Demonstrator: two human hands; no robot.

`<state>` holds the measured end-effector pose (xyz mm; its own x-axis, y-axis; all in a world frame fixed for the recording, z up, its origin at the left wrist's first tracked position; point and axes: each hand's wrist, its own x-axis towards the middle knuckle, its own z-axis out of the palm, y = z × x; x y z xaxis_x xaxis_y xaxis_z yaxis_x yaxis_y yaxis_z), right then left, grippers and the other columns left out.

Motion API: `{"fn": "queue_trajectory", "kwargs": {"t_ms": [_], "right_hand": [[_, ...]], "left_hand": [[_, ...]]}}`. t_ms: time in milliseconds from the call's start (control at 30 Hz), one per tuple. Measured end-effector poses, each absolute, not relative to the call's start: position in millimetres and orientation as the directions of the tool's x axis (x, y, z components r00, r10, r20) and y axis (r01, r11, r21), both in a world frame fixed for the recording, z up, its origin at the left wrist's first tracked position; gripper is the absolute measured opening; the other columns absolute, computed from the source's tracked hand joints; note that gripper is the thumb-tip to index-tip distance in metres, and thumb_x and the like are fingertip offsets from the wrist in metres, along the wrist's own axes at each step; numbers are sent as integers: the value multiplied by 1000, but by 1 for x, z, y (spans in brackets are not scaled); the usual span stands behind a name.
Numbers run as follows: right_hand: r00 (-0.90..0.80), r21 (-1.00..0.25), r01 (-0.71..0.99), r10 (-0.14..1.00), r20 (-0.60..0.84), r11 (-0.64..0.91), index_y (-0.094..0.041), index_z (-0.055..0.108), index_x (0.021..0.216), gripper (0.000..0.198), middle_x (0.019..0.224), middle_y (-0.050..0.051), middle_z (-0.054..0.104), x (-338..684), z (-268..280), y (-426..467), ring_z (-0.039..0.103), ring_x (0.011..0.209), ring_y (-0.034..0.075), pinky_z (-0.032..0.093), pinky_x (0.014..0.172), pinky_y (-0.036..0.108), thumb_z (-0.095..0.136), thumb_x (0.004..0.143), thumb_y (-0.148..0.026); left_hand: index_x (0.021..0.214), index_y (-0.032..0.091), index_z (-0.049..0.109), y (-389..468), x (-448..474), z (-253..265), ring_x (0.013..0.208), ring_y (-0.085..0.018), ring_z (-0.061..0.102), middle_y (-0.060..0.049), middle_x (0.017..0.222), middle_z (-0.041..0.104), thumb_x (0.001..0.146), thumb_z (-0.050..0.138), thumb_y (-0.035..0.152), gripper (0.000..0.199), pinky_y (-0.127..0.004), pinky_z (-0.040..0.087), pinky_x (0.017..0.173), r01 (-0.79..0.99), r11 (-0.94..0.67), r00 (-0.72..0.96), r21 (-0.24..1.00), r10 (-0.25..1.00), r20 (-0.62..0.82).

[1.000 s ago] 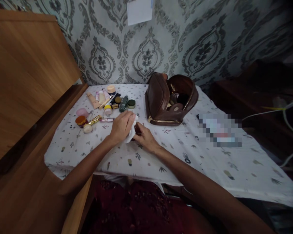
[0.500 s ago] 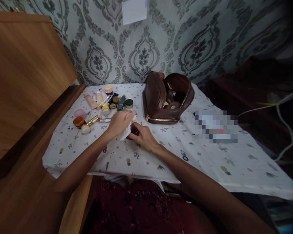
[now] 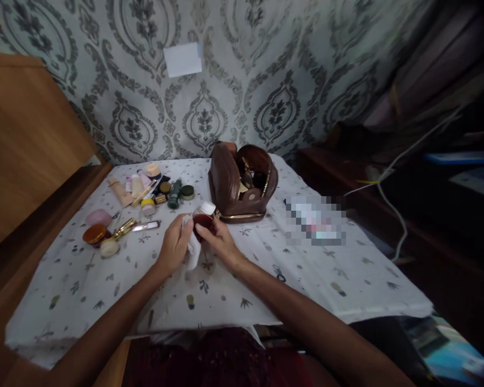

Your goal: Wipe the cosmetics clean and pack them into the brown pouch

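A small bottle of dark red liquid (image 3: pixel 203 221) with a white cap stands upright between my two hands. My right hand (image 3: pixel 218 239) is closed around its right side, the thumb across the front. My left hand (image 3: pixel 175 244) grips a white tissue (image 3: pixel 193 250) and presses it to the bottle's left side; the tissue's lower end hangs down. Just behind the bottle sits an open brown cosmetic bag (image 3: pixel 229 185) with several items inside. To the left of my hands lie a lip gloss tube (image 3: pixel 146 226), a gold tube (image 3: pixel 125 228) and an amber jar (image 3: pixel 95 235).
Several tubes and jars cluster at the back left, among them a green bottle (image 3: pixel 175 194) and a dark round jar (image 3: pixel 187 192). A blurred-out flat object (image 3: pixel 317 219) lies on the right of the patterned tablecloth (image 3: pixel 306 279). A wooden panel (image 3: pixel 32 140) rises at left.
My view has shifted, so the table sits lower and further left. The bottle now stands upright with its white cap showing; my left hand has moved from over it to its left side with the tissue.
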<state>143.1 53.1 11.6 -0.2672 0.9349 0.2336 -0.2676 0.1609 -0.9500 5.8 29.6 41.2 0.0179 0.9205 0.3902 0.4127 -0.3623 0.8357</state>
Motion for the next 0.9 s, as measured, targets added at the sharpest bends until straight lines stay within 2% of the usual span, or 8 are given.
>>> {"fn": "queue_trajectory", "kwargs": {"t_ms": [67,133,267,400,500,633,767,900], "right_hand": [[-253,-942,-287,935,250,174,-21,61,109,46,106,5,68,145,10,54,64,96,20,53,91,36,67,80,-56],[-252,-943,-273,932,259,188,-21,60,113,47,111,6,67,148,8,55,63,103,21,50,97,37,66,82,-56],[-287,-968,-136,927,242,211,-20,63,114,44,114,8,65,162,12,57,61,108,22,50,98,39,63,87,-54],[-467,-988,-135,875,127,71,-21,63,116,44,108,6,66,184,28,61,65,96,21,58,77,33,66,85,-52],[-508,-992,-104,854,109,65,-24,59,123,54,109,4,67,202,45,65,65,98,20,57,84,33,79,76,-40],[-555,-989,-81,819,146,122,-29,55,134,70,112,4,65,220,67,67,65,99,19,55,89,34,85,70,-30],[-562,-972,-48,798,217,230,-28,62,126,53,116,5,64,234,83,66,62,108,21,53,94,36,79,77,-37],[-531,-949,18,807,259,316,-30,65,121,35,113,7,66,250,95,67,64,108,23,54,91,38,66,88,-42]], "left_hand": [[111,18,59,28,2,42,103,-22,61,-9,110,66,92,53,44,33,-34,45,94,436,-388,116,812,919,377],[121,18,56,29,-4,43,111,-25,60,-10,120,65,85,64,40,43,-38,43,100,442,-353,166,824,936,311],[122,20,57,38,-12,46,112,-26,61,-9,121,66,76,74,36,51,-38,46,99,391,-216,225,895,965,135],[112,19,63,47,-12,45,95,-24,67,-7,103,72,78,72,46,45,-33,53,85,173,-19,249,985,968,-25],[105,17,66,49,-5,42,75,-22,69,-6,86,73,73,74,57,52,-31,55,67,-6,194,303,981,935,-183],[85,18,66,50,8,43,39,-15,53,-3,52,65,73,63,73,57,-24,37,37,-60,406,358,912,861,-360],[70,18,64,60,20,47,27,-11,39,-5,39,58,77,51,79,63,-23,21,30,-35,496,477,868,772,-421],[60,18,61,73,38,48,25,-13,39,-4,36,52,75,45,85,70,-24,21,28,-93,595,568,798,690,-448]]}}
